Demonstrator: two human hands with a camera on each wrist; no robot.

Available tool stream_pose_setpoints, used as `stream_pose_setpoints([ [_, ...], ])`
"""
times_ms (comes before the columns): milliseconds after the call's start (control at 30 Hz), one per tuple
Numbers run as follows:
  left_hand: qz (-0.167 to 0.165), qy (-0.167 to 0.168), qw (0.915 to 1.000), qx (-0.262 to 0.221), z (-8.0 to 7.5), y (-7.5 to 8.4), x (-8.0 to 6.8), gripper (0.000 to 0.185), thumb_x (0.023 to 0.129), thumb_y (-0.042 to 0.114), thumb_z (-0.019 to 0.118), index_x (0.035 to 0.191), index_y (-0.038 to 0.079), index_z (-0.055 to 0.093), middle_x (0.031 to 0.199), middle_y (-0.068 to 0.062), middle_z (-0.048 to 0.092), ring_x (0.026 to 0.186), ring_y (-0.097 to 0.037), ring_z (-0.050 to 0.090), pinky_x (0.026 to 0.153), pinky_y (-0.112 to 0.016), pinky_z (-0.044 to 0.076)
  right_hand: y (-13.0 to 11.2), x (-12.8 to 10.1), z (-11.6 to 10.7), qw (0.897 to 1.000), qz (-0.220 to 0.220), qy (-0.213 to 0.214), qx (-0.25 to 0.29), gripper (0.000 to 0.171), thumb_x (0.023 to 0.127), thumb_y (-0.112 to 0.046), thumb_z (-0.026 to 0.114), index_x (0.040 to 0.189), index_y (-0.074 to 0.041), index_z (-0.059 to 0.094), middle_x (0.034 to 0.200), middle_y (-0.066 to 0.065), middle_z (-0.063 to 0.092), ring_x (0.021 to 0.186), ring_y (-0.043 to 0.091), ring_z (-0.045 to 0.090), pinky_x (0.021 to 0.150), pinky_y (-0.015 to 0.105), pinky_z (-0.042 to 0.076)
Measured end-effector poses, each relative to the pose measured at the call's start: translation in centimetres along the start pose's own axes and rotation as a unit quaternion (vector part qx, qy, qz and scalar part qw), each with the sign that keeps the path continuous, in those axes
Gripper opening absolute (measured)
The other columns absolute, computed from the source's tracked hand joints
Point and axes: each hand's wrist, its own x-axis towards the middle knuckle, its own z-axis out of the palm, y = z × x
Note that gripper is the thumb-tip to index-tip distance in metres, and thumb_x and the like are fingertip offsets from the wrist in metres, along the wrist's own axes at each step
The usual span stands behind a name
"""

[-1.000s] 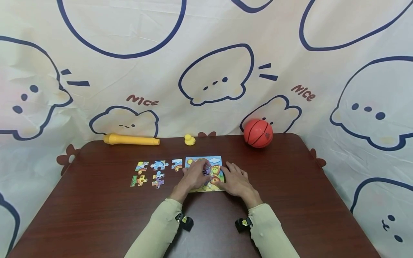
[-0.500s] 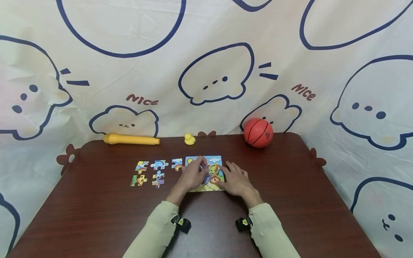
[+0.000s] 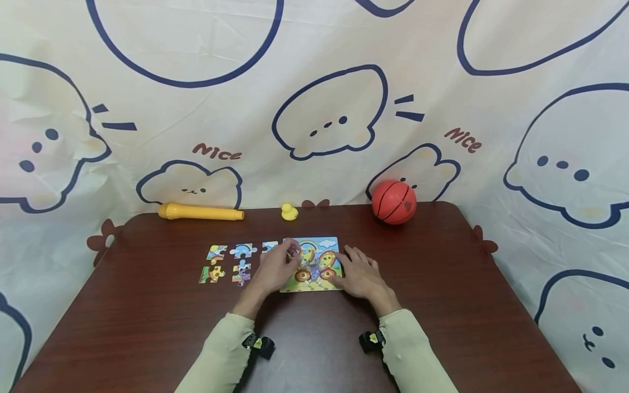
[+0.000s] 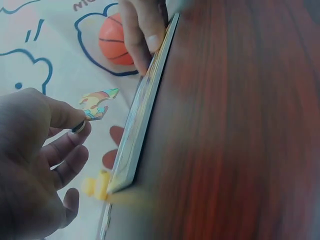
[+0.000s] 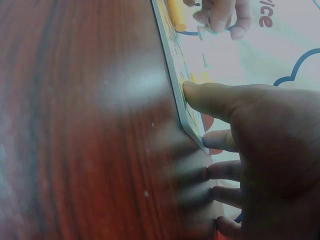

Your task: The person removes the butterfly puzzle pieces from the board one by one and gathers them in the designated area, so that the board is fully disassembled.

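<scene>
Your left hand (image 3: pixel 275 268) pinched a puzzle piece (image 4: pixel 98 103) between thumb and forefinger, held just above the left edge of the puzzle board (image 3: pixel 312 264). The wrist view showed the piece clear of the board, not seated. The rest of that hand's fingers were loosely curled under it.

Your right hand (image 3: pixel 360 274) gripped nothing: fingers lay flat and spread on the table (image 3: pixel 442 305) at the board's right edge, thumb pressed against the board's right side.

The board lay flat mid-table, picture mostly filled in as far as the head view showed.

Left of the board: five loose pieces (image 3: pixel 228 263) in two rows, three in the far row, two in the near row. The far-row piece nearest the board was partly hidden by your left hand.

Beyond the board, along the table's far edge: a small yellow duck (image 3: pixel 289 212) roughly straight behind the board's left part, a yellow tube-shaped toy (image 3: pixel 200 212) lying on its side further left, an orange ball (image 3: pixel 393 202) behind and to the right.

Printed cartoon cloth (image 3: pixel 324 109) hung behind the table.
</scene>
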Motion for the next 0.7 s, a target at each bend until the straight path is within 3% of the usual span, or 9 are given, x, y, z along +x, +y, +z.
stream_pose_setpoints([
  [133,-0.007,0.002,1.0000,0.007,-0.9,-0.6,-0.5,0.013,0.093,0.019,0.058,0.106,0.018,0.059,0.084,0.006,0.064,0.067,-0.008,0.053,0.083,-0.041,0.040,0.0,0.0,0.1,1.000,0.002,0.000,0.006,0.067,0.089,-0.048,0.063,0.147,-0.022,0.042,0.158,0.011,0.027,0.148,0.033,0.020,0.110,0.059,0.023],
  [333,-0.017,-0.003,0.9998,0.012,-2.1,-2.1,-1.0,0.015,0.092,0.016,0.060,0.107,0.014,0.060,0.086,0.001,0.064,0.071,-0.012,0.052,0.070,-0.032,0.041,0.0,0.0,0.1,1.000,0.005,-0.006,0.006,0.067,0.089,-0.047,0.063,0.147,-0.023,0.041,0.159,0.010,0.026,0.148,0.033,0.019,0.110,0.059,0.022],
  [533,-0.035,0.000,0.9991,0.023,-3.2,-3.6,-1.5,0.015,0.095,0.017,0.056,0.109,0.014,0.058,0.089,-0.001,0.064,0.075,-0.015,0.054,0.074,-0.035,0.042,0.0,0.1,0.0,1.000,0.003,-0.005,0.011,0.067,0.088,-0.047,0.064,0.147,-0.022,0.042,0.158,0.011,0.027,0.147,0.034,0.020,0.109,0.060,0.022],
  [700,-0.051,-0.010,0.9980,0.036,-3.9,-4.3,-1.8,0.015,0.097,0.019,0.054,0.111,0.015,0.057,0.095,-0.002,0.065,0.083,-0.018,0.057,0.087,-0.048,0.041,0.0,0.0,0.0,1.000,0.004,-0.002,0.016,0.068,0.088,-0.048,0.065,0.146,-0.022,0.042,0.159,0.011,0.027,0.147,0.033,0.020,0.108,0.061,0.024],
])
